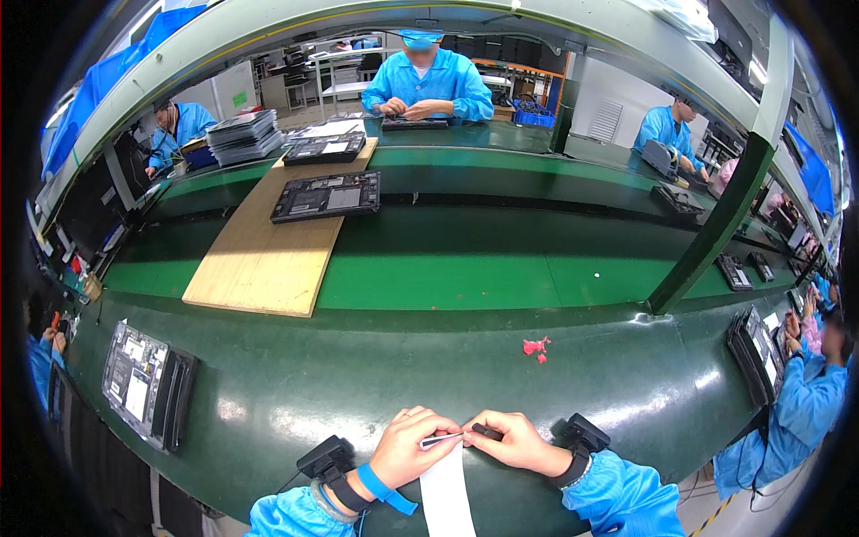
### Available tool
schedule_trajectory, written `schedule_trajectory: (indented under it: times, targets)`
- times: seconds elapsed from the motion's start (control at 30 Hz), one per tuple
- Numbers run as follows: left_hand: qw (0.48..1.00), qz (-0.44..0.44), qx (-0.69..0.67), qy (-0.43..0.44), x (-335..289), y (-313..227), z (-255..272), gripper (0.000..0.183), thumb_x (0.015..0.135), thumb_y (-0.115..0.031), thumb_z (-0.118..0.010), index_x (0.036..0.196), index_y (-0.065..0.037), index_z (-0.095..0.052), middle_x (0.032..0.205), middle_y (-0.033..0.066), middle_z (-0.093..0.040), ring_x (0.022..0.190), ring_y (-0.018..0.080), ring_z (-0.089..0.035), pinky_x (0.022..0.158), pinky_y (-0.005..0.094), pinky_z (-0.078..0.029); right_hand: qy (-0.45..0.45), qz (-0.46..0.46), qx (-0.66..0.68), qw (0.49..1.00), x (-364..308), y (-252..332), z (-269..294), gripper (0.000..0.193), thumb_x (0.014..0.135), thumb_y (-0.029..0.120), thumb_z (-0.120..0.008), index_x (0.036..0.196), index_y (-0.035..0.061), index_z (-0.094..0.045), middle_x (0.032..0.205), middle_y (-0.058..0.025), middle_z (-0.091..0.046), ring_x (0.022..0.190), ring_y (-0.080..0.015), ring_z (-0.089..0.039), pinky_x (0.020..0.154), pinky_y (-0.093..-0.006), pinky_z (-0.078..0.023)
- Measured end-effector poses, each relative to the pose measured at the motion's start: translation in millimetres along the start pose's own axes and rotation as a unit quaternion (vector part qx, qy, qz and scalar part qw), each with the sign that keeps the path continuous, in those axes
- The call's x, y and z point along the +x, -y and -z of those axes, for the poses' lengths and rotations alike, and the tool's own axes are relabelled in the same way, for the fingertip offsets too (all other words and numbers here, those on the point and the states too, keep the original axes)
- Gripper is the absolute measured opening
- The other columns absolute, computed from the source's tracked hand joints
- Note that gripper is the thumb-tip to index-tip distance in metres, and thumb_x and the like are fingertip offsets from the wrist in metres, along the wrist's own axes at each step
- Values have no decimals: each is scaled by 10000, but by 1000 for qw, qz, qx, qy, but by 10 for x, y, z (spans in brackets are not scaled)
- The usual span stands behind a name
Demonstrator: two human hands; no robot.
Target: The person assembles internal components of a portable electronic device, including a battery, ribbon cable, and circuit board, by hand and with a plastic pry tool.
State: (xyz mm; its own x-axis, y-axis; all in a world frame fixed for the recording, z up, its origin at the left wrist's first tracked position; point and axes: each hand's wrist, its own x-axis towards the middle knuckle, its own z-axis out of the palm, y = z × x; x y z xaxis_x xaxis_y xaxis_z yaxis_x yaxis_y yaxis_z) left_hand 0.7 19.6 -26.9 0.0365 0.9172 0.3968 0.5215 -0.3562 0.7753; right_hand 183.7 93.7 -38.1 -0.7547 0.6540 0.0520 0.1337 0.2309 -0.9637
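Over the near edge of the green bench, my two hands meet at the fingertips. My left hand (404, 453) is closed on a thin light strip with a dark edge (440, 439). Pinched in my right hand (521, 445) is a small black piece (487, 432), its exact kind too small to tell. A white paper strip (447, 501) hangs down below my left fingers toward the lower edge. Whether my left fingers also hold the paper cannot be made out. Each wrist wears a dark strap with a black box; a blue band (386, 490) circles the left one.
Red scraps (536, 347) lie on the bench (403, 358). Opened laptops stand in stacks at left (143, 380) and right (757, 356). A wooden board (259, 259) bridges the green conveyor, carrying an opened laptop (327, 196). A green post (716, 224) rises at right. Co-workers in blue sit around.
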Motion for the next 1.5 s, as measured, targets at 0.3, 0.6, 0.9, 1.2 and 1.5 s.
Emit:
schedule_trajectory:
  times: [0.3,0.6,0.9,1.2,1.5]
  targets:
    - [1000,-9,7,1,-5,12,4,119,706,-127,-671,814,-97,-631,721,7,-589,695,174,-542,645,292,-386,1,9,-21,1000,16,46,-4,153,827,153,-598,894,16,-591,707,-41,-604,633,-68,-519,562,-240,-425]
    - [1000,-20,17,11,4,21,6,102,720,-150,-663,791,-94,-616,713,9,-583,696,182,-543,647,298,-383,7,9,-37,999,2,37,9,157,824,165,-604,893,24,-595,692,-50,-593,618,-75,-513,547,-249,-416]
    - [1000,-4,-8,1,-10,37,-8,125,709,-152,-687,791,-90,-616,744,15,-601,724,184,-554,659,298,-399,-11,37,-6,999,-2,32,-15,153,815,144,-615,897,17,-592,712,-28,-602,617,-63,-500,534,-243,-408]
    - [998,7,-35,-60,-15,82,6,115,687,-97,-698,774,-72,-628,784,42,-618,741,194,-576,679,297,-409,-50,51,-17,997,-6,73,4,148,805,78,-614,942,23,-605,747,-25,-602,648,-38,-497,552,-203,-410]
    - [998,31,-30,-49,-21,41,13,85,680,-80,-711,741,-59,-656,719,41,-632,710,167,-584,687,289,-419,-50,19,-14,998,-5,117,11,127,821,106,-603,913,19,-616,709,-15,-592,613,-34,-473,529,-205,-395]
